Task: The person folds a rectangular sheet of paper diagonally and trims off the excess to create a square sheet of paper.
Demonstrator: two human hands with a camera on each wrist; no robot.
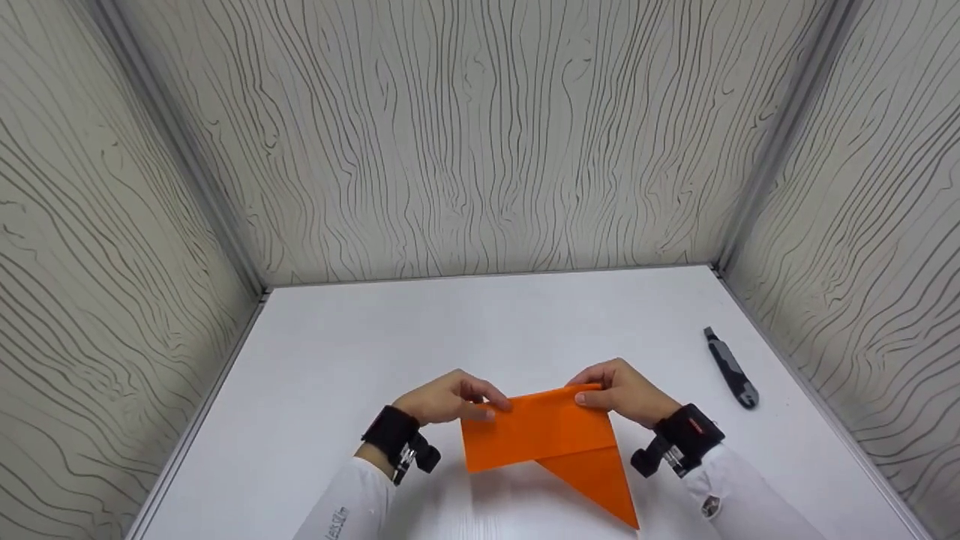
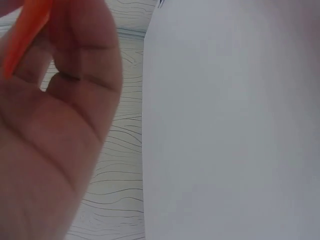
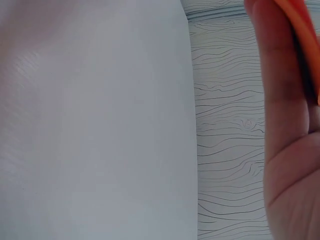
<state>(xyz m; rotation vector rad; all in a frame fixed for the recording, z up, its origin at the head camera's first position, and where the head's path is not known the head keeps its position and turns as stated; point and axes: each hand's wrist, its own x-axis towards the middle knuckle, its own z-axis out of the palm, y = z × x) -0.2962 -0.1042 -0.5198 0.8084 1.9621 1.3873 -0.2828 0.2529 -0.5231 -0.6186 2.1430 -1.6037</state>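
Note:
Both hands hold up a folded sheet of orange paper near the front of the white table. My left hand pinches its upper left edge between thumb and fingers. At the upper right corner my right hand pinches it too, thumb in front and fingers behind. A triangular flap of the paper hangs below the folded band on the right side. In the left wrist view only an orange edge of the paper shows beside the fingers. The right wrist view likewise shows just a strip of the paper.
A grey and black utility knife lies on the right side of the white table. Wood-grain patterned panels enclose the table at the back, left and right. Both wrists wear black straps with small cameras.

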